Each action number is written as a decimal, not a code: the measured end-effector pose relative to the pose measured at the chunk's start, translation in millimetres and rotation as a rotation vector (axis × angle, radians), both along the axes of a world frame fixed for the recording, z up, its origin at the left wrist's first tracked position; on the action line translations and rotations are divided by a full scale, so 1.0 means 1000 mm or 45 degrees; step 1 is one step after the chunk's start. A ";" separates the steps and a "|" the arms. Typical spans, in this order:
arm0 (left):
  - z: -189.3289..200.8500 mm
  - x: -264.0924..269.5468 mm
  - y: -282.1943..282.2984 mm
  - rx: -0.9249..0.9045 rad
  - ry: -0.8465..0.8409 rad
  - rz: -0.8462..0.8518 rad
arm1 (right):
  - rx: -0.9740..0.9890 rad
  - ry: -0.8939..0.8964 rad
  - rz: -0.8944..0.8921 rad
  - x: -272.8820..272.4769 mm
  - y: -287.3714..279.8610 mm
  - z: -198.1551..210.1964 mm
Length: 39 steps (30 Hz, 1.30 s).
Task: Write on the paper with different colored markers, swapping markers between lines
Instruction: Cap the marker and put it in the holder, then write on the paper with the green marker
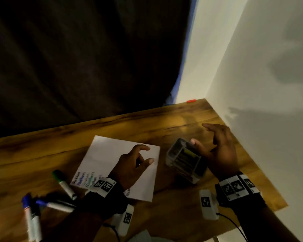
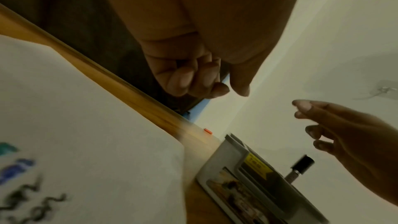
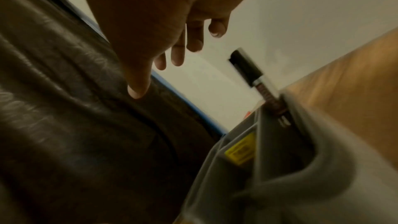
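- head view: my left hand (image 1: 133, 165) hovers over the paper (image 1: 101, 154) with its fingers loosely curled and holding nothing. my right hand (image 1: 219, 151) is spread wide and empty just above the grey organizer box (image 1: 182, 161) on the table (image 1: 147, 123). the written lines sit at the paper's near edge. a green marker (image 1: 64, 183) and 2 blue-capped markers (image 1: 40, 205) lie well left of the paper, so i think a hurried reach across could drag my wrist over the ink.
- left wrist view: the left hand's fingers (image 2: 185, 81) curl toward the palm with nothing between them. the paper shows blue, teal and black scribbles. the black-capped marker (image 2: 301, 166) stands up out of the box with the right hand open above it. nothing pins the paper, so it may slide when writing starts.
- right wrist view: the right hand's fingertips (image 3: 178, 57) hang straight and apart, near the marker's cap but not touching it. i judge a grip on the cap alone could pull it off, and a sideways pull could tip or shift the box.
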State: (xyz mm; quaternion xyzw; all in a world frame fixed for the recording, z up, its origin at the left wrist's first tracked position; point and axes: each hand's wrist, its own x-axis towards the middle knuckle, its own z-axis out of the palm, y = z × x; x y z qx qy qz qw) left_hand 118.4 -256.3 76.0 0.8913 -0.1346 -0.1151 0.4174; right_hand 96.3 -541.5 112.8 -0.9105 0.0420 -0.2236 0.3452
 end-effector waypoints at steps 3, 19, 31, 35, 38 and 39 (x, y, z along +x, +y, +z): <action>-0.004 -0.012 0.048 0.045 0.026 0.120 | 0.033 -0.100 0.343 0.007 0.059 0.006; -0.037 -0.115 0.282 0.069 -0.020 0.769 | -0.363 0.645 1.025 0.009 0.358 -0.083; -0.032 -0.110 0.309 0.134 -0.021 0.645 | -0.509 0.793 0.832 0.008 0.394 -0.084; -0.026 -0.095 0.301 0.317 -0.261 0.484 | -0.367 0.745 0.920 0.001 0.375 -0.069; -0.022 -0.085 0.281 0.520 -0.309 0.286 | -0.174 0.646 1.026 -0.013 0.352 -0.050; -0.022 -0.082 0.274 0.571 -0.314 0.209 | -0.123 0.597 1.007 -0.017 0.344 -0.045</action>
